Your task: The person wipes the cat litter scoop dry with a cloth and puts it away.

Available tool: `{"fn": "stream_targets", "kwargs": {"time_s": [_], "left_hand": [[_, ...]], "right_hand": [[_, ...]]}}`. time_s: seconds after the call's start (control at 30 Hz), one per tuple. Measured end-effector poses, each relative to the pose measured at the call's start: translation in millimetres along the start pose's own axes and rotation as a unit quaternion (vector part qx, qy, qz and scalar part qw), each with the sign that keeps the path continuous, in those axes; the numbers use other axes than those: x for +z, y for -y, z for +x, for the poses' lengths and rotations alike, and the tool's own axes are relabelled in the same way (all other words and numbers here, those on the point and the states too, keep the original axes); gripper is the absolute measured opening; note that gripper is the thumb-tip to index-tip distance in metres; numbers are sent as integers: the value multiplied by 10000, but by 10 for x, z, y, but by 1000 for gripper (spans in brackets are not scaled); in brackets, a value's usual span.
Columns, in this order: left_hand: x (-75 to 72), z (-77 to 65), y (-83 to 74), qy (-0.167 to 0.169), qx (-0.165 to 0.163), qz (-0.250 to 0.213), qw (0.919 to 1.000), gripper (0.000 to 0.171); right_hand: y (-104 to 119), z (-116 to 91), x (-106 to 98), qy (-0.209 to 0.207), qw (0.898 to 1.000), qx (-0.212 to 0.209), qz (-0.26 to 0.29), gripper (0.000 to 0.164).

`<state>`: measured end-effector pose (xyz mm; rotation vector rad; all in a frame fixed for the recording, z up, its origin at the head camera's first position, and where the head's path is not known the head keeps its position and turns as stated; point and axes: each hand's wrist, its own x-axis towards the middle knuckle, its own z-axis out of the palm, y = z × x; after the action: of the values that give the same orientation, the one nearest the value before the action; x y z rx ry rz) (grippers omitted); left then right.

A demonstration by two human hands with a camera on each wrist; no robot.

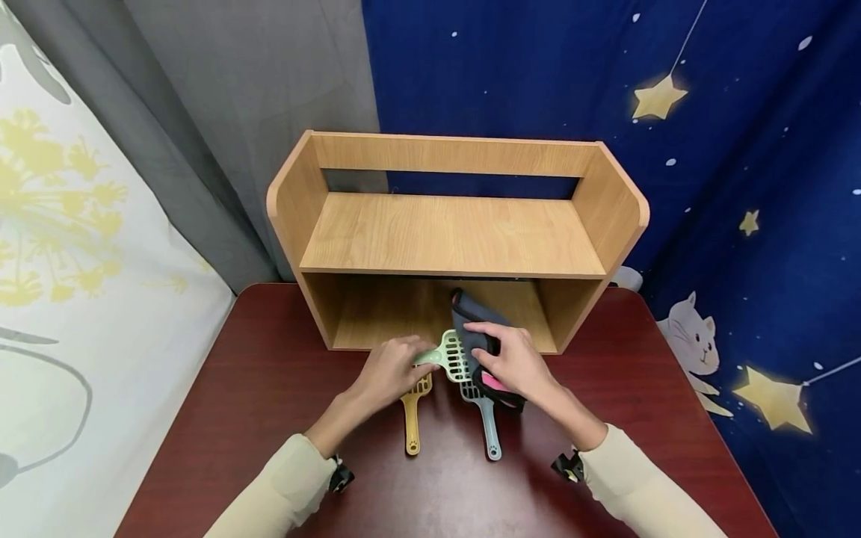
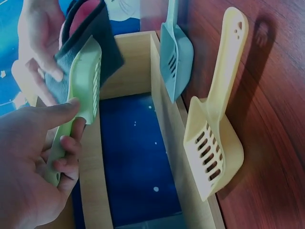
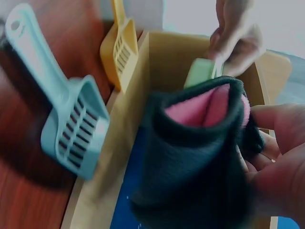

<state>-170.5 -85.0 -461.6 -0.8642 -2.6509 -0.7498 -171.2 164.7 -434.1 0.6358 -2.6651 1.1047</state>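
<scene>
Where the red-brown table (image 1: pixel 437 501) gleams, a slotted yellow scoop (image 1: pixel 412 418) and a blue scoop (image 1: pixel 489 424) lie. Beyond, the left hand (image 1: pixel 390 370), thumb uppermost, grips a green scoop (image 2: pixel 86 78) by its handle; the right hand (image 1: pixel 513 361) pinches a fuzzy, pink-lined dark cloth (image 3: pixel 190 171) alongside, contact hard to judge. Behind stands a two-tier wood-grain shelf (image 1: pixel 451 232).

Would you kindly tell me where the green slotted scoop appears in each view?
Head: green slotted scoop below centre, in the left hand.
Left wrist: green slotted scoop left of centre.
Right wrist: green slotted scoop near the top, right of centre.
Shared landmark: yellow slotted scoop, visible in all three views.
</scene>
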Motion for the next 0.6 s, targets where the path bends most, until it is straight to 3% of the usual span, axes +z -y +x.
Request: {"fn": "stream_targets", "kwargs": {"time_s": [0.23,0.47,0.6], "left_hand": [[0,-19,31,-106,-38,-84,9999,30],[49,56,-48,-177,163,58,9997,26],[33,85,-73,-158,35,98,9998,27]], "right_hand": [[-45,-10,-140,-382,9992,36,-129,46],[148,55,0,0,10000,-79,61,43],[244,94,24,-134,9995,-177,241,42]]}}
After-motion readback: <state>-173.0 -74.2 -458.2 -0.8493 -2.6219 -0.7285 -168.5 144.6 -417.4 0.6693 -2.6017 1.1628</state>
